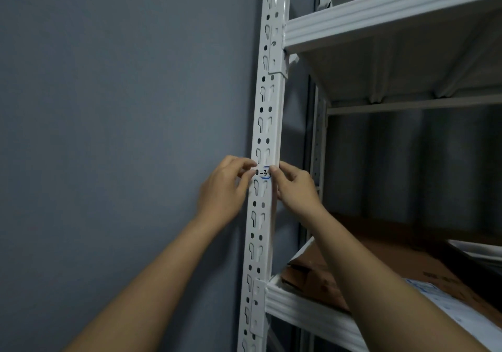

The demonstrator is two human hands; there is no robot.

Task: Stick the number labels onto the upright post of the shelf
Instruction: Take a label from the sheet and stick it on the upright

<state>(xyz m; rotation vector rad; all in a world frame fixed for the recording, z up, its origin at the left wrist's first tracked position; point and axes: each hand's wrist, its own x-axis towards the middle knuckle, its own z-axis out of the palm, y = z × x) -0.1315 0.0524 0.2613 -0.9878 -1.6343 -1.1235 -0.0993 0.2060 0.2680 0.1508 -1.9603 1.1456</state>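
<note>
Grey wall [108,107] across the whole left half of the frame, behind both forearms. White metal shelf [380,17] across the right half: one level slanting down from the upper right corner, another level [307,308] at lower centre-right, loaded with flattened brown cardboard [380,264] and a pale printed sheet [445,305] toward the lower right edge. Dark, shadowed back panel between the two levels. Second, thinner perforated post [316,145] further back, right of centre.

Upright post [264,93] white, punched with rows of round holes and keyhole slots, long axis near vertical, leaning slightly so that the top sits right of the bottom, from top centre to bottom centre of the frame. Beam brackets hooked into it at upper centre and lower centre.

Number label [264,173] small, white with a blue border and black handwriting like "-3", lying flat on the front face of the post at mid-frame, long axis horizontal, across the post.

Left hand [225,188] left of the post, fingertips curled onto the label's left end, pinching it. Right hand [294,186] right of the post, thumb pressed on the label's right end, fingers curled behind the post edge. Label directly between the two grips, touching both.
</note>
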